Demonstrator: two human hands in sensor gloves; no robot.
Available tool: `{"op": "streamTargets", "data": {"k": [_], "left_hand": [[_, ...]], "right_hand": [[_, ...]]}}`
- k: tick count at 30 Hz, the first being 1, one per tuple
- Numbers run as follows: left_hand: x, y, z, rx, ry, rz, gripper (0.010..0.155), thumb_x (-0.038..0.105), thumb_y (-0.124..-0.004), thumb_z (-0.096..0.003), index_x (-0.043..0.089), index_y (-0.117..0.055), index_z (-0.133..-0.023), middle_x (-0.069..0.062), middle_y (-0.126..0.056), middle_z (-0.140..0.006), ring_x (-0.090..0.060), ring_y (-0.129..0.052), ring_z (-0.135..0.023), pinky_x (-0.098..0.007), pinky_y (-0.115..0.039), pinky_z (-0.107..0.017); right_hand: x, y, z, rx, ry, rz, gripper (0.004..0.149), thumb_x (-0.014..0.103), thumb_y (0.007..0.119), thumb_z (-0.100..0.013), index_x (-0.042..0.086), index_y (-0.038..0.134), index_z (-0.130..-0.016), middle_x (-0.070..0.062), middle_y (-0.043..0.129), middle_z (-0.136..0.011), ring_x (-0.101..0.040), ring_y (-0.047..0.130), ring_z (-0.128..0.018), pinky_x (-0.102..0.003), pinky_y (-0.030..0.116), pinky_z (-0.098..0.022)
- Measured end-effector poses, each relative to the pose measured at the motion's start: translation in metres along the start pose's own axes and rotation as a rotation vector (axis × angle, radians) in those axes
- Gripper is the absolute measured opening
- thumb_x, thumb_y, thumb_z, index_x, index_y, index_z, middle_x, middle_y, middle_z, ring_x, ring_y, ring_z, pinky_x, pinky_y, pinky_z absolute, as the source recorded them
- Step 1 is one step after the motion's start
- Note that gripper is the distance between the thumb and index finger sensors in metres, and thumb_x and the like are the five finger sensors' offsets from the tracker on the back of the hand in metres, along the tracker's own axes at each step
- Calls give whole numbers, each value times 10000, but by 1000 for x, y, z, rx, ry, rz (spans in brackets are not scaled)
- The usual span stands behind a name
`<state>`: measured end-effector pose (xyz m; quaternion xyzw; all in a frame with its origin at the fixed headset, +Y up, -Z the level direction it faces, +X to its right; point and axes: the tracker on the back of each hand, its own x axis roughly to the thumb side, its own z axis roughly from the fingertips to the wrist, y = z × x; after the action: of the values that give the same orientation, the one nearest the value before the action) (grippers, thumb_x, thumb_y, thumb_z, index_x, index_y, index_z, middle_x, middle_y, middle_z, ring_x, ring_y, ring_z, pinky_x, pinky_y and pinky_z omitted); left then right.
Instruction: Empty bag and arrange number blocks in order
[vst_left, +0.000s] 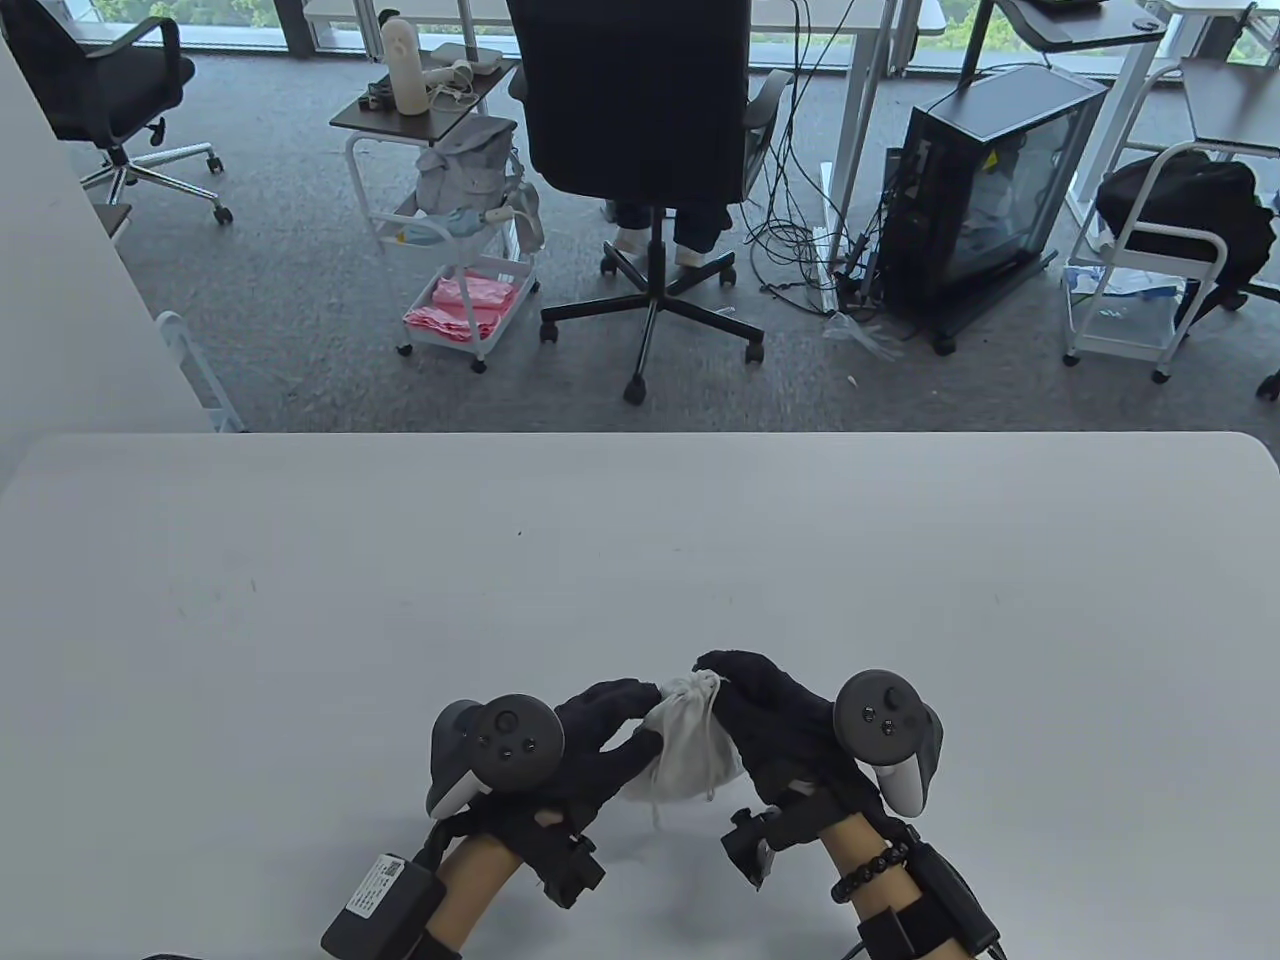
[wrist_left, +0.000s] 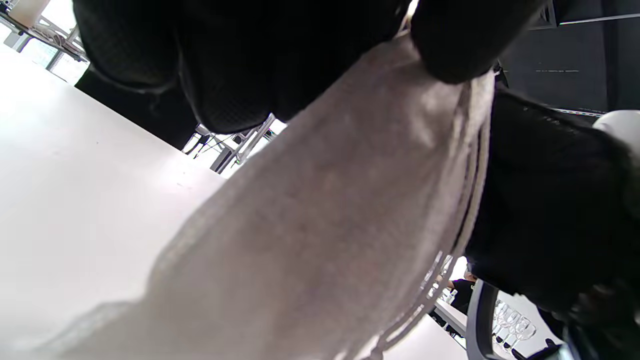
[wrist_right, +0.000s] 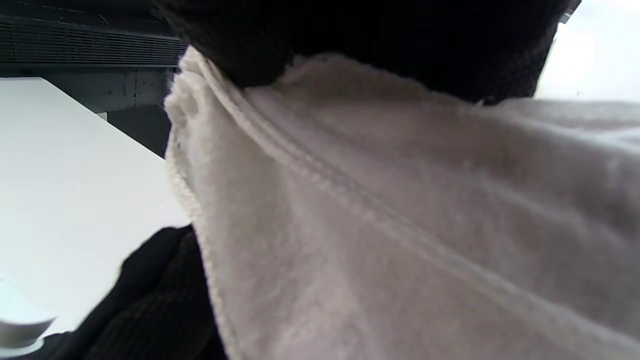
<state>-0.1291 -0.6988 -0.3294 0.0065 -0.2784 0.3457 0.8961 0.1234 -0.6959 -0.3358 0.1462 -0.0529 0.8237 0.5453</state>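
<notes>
Bag (vst_left: 690, 745): contents hidden by cloth; lower part covered by the hands. Both wrist views filled by blurred cloth and glove. Forearms cut off at the table view's bottom edge.

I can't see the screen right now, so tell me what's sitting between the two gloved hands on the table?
In the table view, a small white drawstring bag, gathered at its neck, with the left hand and right hand gripping it from either side.
</notes>
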Motion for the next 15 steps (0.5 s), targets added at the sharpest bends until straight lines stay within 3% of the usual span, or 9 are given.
{"op": "streamTargets", "data": {"k": [7, 10, 15], "left_hand": [[4, 1, 7, 92, 14, -43, 583, 545, -695, -530, 157, -803, -950, -139, -910, -906, -364, -1034, -748, -597, -811, -595], [5, 3, 11, 147, -12, -83, 462, 480, -719, -541, 195, -878, -868, -70, -1002, -784, -292, -1100, -652, -571, -842, -578], [3, 6, 18, 154, -67, -92, 426, 471, -731, -541, 212, -910, -828, -17, -1036, -724, -242, -1124, -608, -575, -843, -586]], "right_hand": [[10, 13, 7, 42, -47, 76, 352, 313, 774, -542, 172, 817, -862, -146, 917, -851, -391, 1027, -680, -519, 927, -490], [13, 19, 10, 67, -71, 113, 366, 325, 773, -538, 154, 819, -858, -152, 920, -843, -394, 1026, -675, -523, 923, -489], [15, 26, 11, 130, -99, 162, 444, 368, 795, -511, 130, 806, -886, -159, 917, -839, -384, 1023, -672, -517, 918, -492]]}}
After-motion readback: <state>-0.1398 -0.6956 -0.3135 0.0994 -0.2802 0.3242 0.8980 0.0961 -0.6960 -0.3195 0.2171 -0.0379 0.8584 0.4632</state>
